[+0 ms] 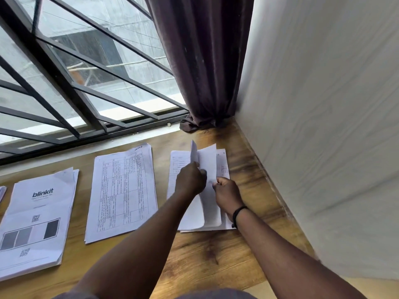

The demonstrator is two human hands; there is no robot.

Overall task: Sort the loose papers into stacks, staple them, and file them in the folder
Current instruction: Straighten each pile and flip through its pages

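Observation:
Three paper stacks lie side by side on the wooden table (207,255). The right stack (179,167) has its upper sheets (208,160) lifted and curled upward. My left hand (191,180) pinches the raised sheets near their middle. My right hand (226,194), with a black band on its wrist, grips the same sheets at their right edge. The middle stack (123,195) shows printed tables. The left stack (36,221) carries a "blinkit" logo page on top. No stapler or folder is in view.
A white wall (323,126) borders the table on the right. A barred window (75,83) runs along the back, with a dark curtain (203,61) bunched in the corner. The edge of another paper pile (1,193) shows at far left.

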